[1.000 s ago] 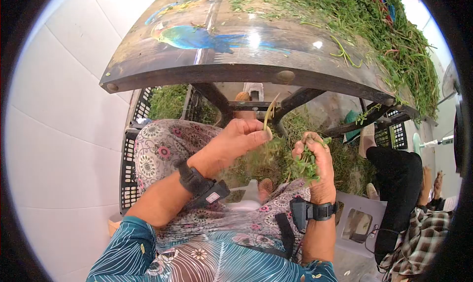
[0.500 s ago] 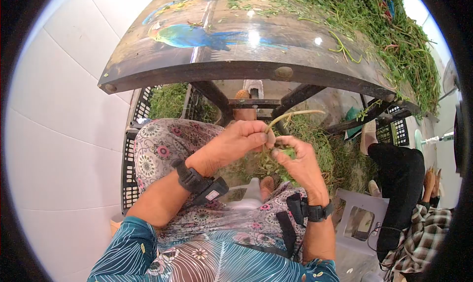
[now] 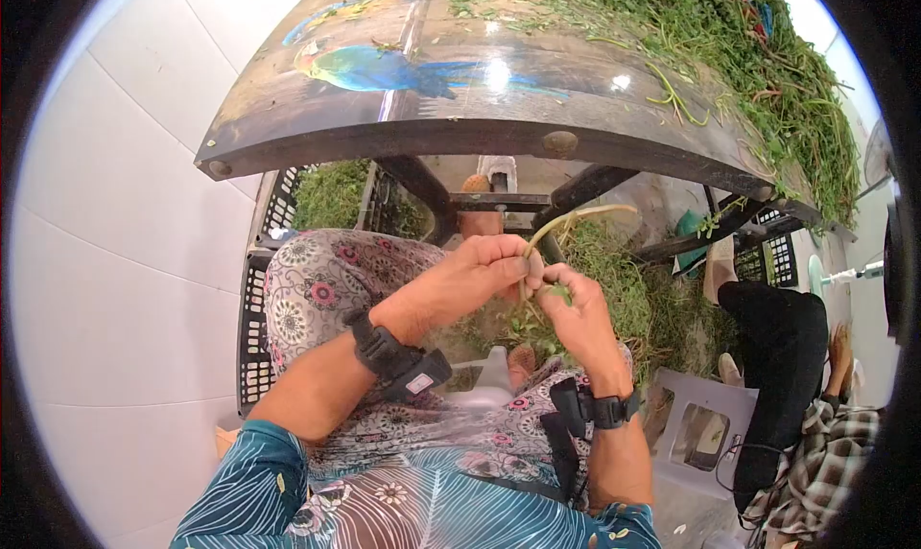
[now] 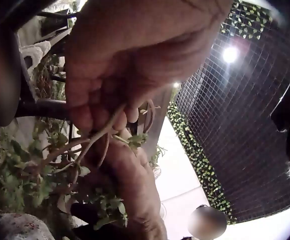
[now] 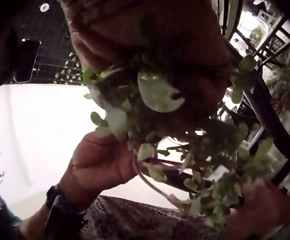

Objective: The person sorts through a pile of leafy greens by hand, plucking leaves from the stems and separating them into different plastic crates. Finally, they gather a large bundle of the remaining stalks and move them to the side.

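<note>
Two hands are meeting near the table edge: the left hand is pinching a curved stem between thumb and fingertips; the right hand is curling round leafy sprigs. Uneven pulling is probably risking snapped stems; loose gripping, dropped leaves.

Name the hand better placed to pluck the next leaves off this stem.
Probably the right hand: its curled fingers hold leaves close beside the left hand, which pinches the stem and could steady it.

An informal workroom, seemingly: white wall; table heaped with greens; black crates.
</note>
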`<act>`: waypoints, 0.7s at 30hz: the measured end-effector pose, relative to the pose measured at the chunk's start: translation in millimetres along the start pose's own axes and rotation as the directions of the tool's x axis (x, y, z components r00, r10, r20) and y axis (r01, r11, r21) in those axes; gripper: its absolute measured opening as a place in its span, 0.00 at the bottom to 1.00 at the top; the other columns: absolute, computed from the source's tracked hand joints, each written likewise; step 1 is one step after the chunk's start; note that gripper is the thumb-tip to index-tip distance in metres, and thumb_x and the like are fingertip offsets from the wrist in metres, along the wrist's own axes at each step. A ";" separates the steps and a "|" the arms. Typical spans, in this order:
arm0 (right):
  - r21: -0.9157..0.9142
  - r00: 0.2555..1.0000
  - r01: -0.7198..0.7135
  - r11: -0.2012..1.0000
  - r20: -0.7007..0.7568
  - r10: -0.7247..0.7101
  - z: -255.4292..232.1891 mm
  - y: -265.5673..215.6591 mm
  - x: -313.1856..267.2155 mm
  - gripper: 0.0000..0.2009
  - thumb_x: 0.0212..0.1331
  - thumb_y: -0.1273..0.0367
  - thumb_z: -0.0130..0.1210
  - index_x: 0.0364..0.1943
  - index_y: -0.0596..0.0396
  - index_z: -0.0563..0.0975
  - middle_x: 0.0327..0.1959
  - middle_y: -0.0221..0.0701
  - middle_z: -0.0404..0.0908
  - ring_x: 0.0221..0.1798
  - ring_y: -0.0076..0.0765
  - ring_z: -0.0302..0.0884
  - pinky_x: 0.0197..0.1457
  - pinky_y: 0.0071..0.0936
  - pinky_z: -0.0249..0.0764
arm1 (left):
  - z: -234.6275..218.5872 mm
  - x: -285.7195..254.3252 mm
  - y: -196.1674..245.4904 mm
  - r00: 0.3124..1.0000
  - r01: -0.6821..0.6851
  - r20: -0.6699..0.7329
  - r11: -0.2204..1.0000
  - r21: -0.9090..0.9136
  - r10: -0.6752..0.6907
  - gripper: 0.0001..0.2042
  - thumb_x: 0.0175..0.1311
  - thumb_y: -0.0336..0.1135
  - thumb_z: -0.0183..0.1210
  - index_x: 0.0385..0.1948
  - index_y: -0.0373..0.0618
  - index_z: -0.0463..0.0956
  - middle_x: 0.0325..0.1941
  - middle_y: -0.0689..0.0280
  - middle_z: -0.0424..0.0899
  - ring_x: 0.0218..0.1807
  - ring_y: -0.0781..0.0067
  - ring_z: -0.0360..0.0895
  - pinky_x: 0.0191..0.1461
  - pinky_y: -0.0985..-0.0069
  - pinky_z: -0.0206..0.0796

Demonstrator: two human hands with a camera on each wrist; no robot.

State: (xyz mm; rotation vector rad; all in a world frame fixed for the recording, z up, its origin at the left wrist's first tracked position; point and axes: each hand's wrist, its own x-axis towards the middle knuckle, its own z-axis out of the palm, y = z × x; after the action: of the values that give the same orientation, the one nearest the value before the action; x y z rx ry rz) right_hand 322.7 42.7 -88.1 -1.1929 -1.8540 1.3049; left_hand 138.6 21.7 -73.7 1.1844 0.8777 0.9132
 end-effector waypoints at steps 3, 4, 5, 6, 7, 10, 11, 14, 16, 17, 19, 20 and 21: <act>0.246 0.970 -0.202 0.948 -0.083 0.228 -9.3 12.7 6.8 0.09 0.50 0.71 0.47 0.35 0.59 0.75 0.28 0.35 0.77 0.29 0.30 0.73 0.34 0.27 0.71 | -0.2 -1.2 -0.3 0.998 0.031 -0.053 0.993 -0.115 -0.037 0.09 0.66 0.37 0.47 0.33 0.44 0.72 0.32 0.73 0.75 0.37 0.83 0.71 0.43 0.82 0.64; 0.381 0.952 -0.217 0.899 -0.119 0.281 -16.4 12.1 7.3 0.10 0.51 0.70 0.47 0.35 0.59 0.74 0.28 0.33 0.77 0.28 0.28 0.72 0.33 0.26 0.71 | -1.7 -2.0 -1.3 0.994 0.053 -0.081 0.984 -0.169 -0.068 0.08 0.66 0.37 0.47 0.33 0.44 0.72 0.32 0.73 0.75 0.37 0.82 0.71 0.43 0.81 0.65; 0.509 0.930 -0.222 0.832 -0.146 0.338 -22.3 12.7 7.7 0.10 0.51 0.70 0.46 0.35 0.58 0.74 0.28 0.32 0.77 0.27 0.25 0.71 0.31 0.25 0.71 | -3.1 -2.5 -2.4 0.989 0.074 -0.108 0.972 -0.224 -0.100 0.08 0.67 0.37 0.47 0.33 0.45 0.72 0.32 0.73 0.75 0.37 0.82 0.72 0.43 0.81 0.65; 0.557 0.896 -0.206 0.804 -0.223 0.384 -26.5 14.8 7.9 0.10 0.51 0.70 0.47 0.37 0.56 0.73 0.28 0.30 0.77 0.24 0.24 0.69 0.28 0.23 0.71 | -3.7 -2.1 -3.5 0.985 0.077 -0.129 0.960 -0.267 -0.115 0.08 0.67 0.37 0.47 0.34 0.45 0.72 0.33 0.72 0.75 0.37 0.82 0.72 0.43 0.80 0.66; 0.634 0.919 -0.144 0.760 -0.199 0.340 -37.0 20.7 7.4 0.10 0.52 0.69 0.47 0.38 0.55 0.72 0.27 0.30 0.76 0.24 0.24 0.70 0.26 0.22 0.70 | -3.9 -1.1 -4.8 0.980 0.080 -0.150 0.947 -0.312 -0.131 0.07 0.67 0.37 0.47 0.34 0.46 0.72 0.33 0.72 0.75 0.37 0.81 0.72 0.43 0.80 0.66; 0.722 0.869 -0.101 0.685 -0.271 0.414 -61.8 28.8 3.5 0.10 0.55 0.70 0.48 0.41 0.54 0.69 0.26 0.27 0.74 0.25 0.22 0.69 0.27 0.17 0.66 | -5.2 0.5 -7.2 0.979 0.067 -0.154 0.921 -0.383 -0.136 0.07 0.67 0.36 0.47 0.34 0.47 0.72 0.33 0.72 0.75 0.38 0.80 0.73 0.43 0.79 0.68; 0.742 0.863 -0.061 0.668 -0.298 0.409 -64.7 30.8 2.3 0.10 0.55 0.70 0.48 0.41 0.54 0.69 0.25 0.26 0.74 0.24 0.21 0.69 0.26 0.16 0.66 | -5.5 0.9 -7.6 0.981 0.062 -0.146 0.916 -0.396 -0.129 0.07 0.67 0.36 0.46 0.35 0.47 0.72 0.33 0.72 0.76 0.38 0.79 0.73 0.43 0.78 0.68; 0.725 0.916 0.001 0.689 -0.277 0.289 -72.5 37.7 -0.7 0.08 0.54 0.69 0.50 0.38 0.52 0.71 0.24 0.23 0.71 0.25 0.19 0.67 0.26 0.16 0.64 | -4.8 0.4 -8.7 0.980 0.047 -0.154 0.903 -0.427 -0.123 0.07 0.66 0.37 0.47 0.35 0.47 0.72 0.34 0.71 0.76 0.38 0.79 0.74 0.42 0.78 0.69; 0.502 0.943 -0.107 0.858 -0.222 0.247 -65.4 22.1 -6.4 0.09 0.53 0.68 0.53 0.37 0.53 0.74 0.26 0.22 0.73 0.27 0.19 0.68 0.30 0.18 0.66 | -4.7 0.9 -9.1 0.977 0.073 -0.149 0.901 -0.428 -0.150 0.07 0.66 0.37 0.48 0.35 0.47 0.72 0.34 0.71 0.76 0.37 0.78 0.75 0.42 0.77 0.69; 0.370 0.954 -0.150 0.917 -0.190 0.233 -58.9 12.8 -8.8 0.09 0.52 0.68 0.54 0.37 0.54 0.75 0.26 0.21 0.73 0.28 0.18 0.68 0.32 0.18 0.67 | -4.5 1.5 -9.3 0.976 0.086 -0.147 0.899 -0.429 -0.163 0.07 0.66 0.37 0.48 0.36 0.47 0.72 0.34 0.71 0.76 0.37 0.78 0.75 0.42 0.77 0.69; 0.135 0.992 -0.103 0.985 -0.063 0.112 -45.5 -2.5 -10.4 0.10 0.50 0.68 0.56 0.37 0.56 0.77 0.30 0.24 0.76 0.32 0.20 0.71 0.37 0.21 0.69 | -4.3 2.4 -11.3 0.977 0.078 -0.148 0.906 -0.415 -0.151 0.07 0.66 0.37 0.48 0.36 0.47 0.72 0.34 0.71 0.76 0.37 0.79 0.75 0.42 0.77 0.69; 0.077 0.999 -0.050 0.996 -0.013 0.051 -37.6 -7.8 -11.1 0.11 0.49 0.69 0.57 0.37 0.57 0.77 0.31 0.27 0.78 0.33 0.24 0.73 0.38 0.23 0.70 | -4.2 2.3 -11.8 0.978 0.073 -0.150 0.910 -0.409 -0.146 0.07 0.66 0.37 0.48 0.36 0.47 0.72 0.34 0.72 0.76 0.38 0.79 0.75 0.42 0.77 0.69; 0.021 0.999 0.006 1.000 0.041 -0.007 -30.3 -11.7 -11.4 0.12 0.49 0.69 0.57 0.38 0.58 0.77 0.31 0.30 0.80 0.34 0.28 0.76 0.39 0.25 0.71 | -4.0 1.8 -10.8 0.976 0.079 -0.155 0.917 -0.391 -0.150 0.07 0.66 0.37 0.48 0.36 0.47 0.72 0.34 0.72 0.76 0.38 0.79 0.75 0.42 0.77 0.69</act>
State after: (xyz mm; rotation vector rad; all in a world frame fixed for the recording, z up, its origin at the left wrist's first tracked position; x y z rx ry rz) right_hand 348.9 43.8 -65.9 -1.1561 -1.8667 1.3514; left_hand 137.0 23.4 -85.0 0.7117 0.8564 1.0527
